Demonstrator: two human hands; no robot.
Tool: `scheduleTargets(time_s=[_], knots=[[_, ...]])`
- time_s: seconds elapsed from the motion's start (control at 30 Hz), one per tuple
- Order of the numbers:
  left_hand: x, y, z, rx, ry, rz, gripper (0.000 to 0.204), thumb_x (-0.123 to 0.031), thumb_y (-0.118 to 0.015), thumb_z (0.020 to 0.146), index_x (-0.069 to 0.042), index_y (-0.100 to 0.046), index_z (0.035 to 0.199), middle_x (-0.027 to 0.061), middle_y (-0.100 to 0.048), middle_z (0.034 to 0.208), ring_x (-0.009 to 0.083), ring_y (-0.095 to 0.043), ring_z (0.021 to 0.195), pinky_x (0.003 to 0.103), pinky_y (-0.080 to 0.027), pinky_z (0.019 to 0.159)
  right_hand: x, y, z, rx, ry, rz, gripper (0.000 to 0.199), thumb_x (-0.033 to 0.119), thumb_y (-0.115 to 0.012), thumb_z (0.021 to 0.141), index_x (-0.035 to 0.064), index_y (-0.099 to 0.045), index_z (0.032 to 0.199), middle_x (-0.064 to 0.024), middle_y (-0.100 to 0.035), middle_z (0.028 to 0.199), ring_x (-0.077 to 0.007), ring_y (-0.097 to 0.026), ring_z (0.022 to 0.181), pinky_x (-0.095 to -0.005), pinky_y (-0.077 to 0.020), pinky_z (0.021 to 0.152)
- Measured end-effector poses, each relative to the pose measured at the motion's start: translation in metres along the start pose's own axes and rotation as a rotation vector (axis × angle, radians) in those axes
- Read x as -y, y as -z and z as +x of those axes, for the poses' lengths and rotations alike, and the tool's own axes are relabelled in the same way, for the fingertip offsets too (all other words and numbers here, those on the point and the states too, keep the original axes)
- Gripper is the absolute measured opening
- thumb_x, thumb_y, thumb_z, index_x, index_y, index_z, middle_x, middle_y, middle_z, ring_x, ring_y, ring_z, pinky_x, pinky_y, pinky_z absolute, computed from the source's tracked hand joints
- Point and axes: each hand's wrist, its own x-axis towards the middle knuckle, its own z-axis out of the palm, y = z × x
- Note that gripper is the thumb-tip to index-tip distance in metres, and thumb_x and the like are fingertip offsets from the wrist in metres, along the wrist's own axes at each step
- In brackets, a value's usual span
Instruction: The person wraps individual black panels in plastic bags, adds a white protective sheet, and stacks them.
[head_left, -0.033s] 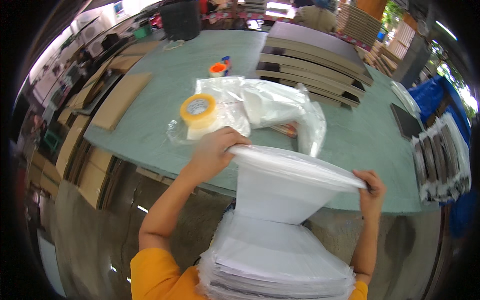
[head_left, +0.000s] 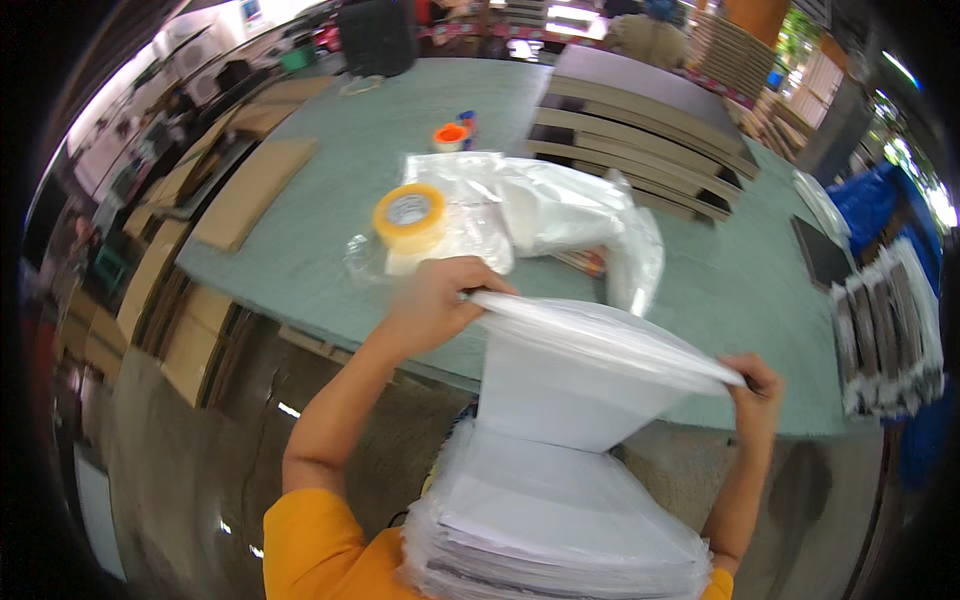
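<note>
A white panel (head_left: 575, 400) in clear plastic film is tilted up in front of me. My left hand (head_left: 435, 305) is closed on its upper left corner, with the fingers over the edge. At its upper right corner, my right hand (head_left: 755, 385) pinches the rim, with the thumb side toward the panel. Below it, close to my body, lies a stack of plastic-wrapped white sheets (head_left: 560, 505). Whether the raised panel is joined to that stack I cannot tell. Just beyond my left hand, a roll of clear yellowish tape (head_left: 410, 218) rests on crumpled clear plastic (head_left: 560, 205).
A green table (head_left: 730, 290) spans the view ahead. Thick grey-brown boards (head_left: 640, 130) are piled at its far right. An orange tape roll (head_left: 450, 137) stands further back. Wrapped dark panels (head_left: 885, 335) sit at the right edge; cardboard (head_left: 255, 195) lies at the left.
The whole view has shifted slightly, so the table, both hands and the panel sit a little further right. Both hands keep their grip on the panel's corners.
</note>
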Motion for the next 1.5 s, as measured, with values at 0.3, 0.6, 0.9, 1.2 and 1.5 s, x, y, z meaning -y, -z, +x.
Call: scheduleTargets(time_s=[0.3,0.6,0.9,1.2,1.5], knots=[[0.093,-0.075,-0.109,0.703,0.814,-1.28,0.018,-0.007,-0.051,0.073,0.0,-0.054,0.089,0.0019,-0.049,0.068,0.0035,-0.032,0.042,0.018,-0.025,0.034,-0.182,-0.031,-0.089,0.52,-0.604,0.186,0.025,0.015,-0.068,0.061,0.0025,-0.047,0.065,-0.0088,-0.051,0.079,-0.0158,-0.046,0.063,-0.0253,-0.0344,0.057],[0.12,-0.12,-0.136,0.452,0.934,-1.089,0.012,-0.018,-0.052,0.075,-0.009,-0.046,0.081,-0.004,-0.041,0.059,0.0029,-0.029,0.039,0.017,-0.021,0.031,-0.157,-0.089,-0.095,0.495,-0.818,0.159,0.035,0.023,-0.067,0.063,0.0029,-0.043,0.079,-0.0111,-0.047,0.09,-0.0203,-0.042,0.075,-0.0302,-0.0301,0.066],[0.09,-0.112,-0.14,0.6,0.756,-0.736,0.043,-0.042,-0.053,0.081,-0.002,-0.053,0.096,0.0013,-0.046,0.063,0.0088,-0.042,0.06,0.025,-0.035,0.05,-0.15,-0.088,-0.096,0.455,-0.889,0.191,0.047,0.03,-0.065,0.065,0.0033,-0.039,0.092,-0.0133,-0.043,0.101,-0.0249,-0.039,0.087,-0.0352,-0.0258,0.075],[0.16,-0.172,-0.166,0.495,0.784,-0.535,0.038,-0.033,-0.067,0.07,0.001,-0.054,0.083,0.0046,-0.053,0.072,0.0138,-0.048,0.067,0.03,-0.04,0.057,-0.15,-0.096,-0.102,0.465,-0.905,0.187,0.06,0.038,-0.063,0.067,0.0037,-0.034,0.106,-0.0156,-0.038,0.112,-0.0294,-0.035,0.099,-0.0401,-0.0216,0.084],[0.195,-0.209,-0.175,0.331,0.744,-0.462,0.04,-0.037,-0.069,0.066,-0.002,-0.056,0.08,0.0045,-0.054,0.069,0.0168,-0.052,0.066,0.03,-0.041,0.054,-0.145,-0.091,-0.11,0.441,-0.951,0.195,0.073,0.046,-0.061,0.068,0.0041,-0.03,0.12,-0.0178,-0.034,0.123,-0.034,-0.032,0.111,-0.0451,-0.0173,0.093]])
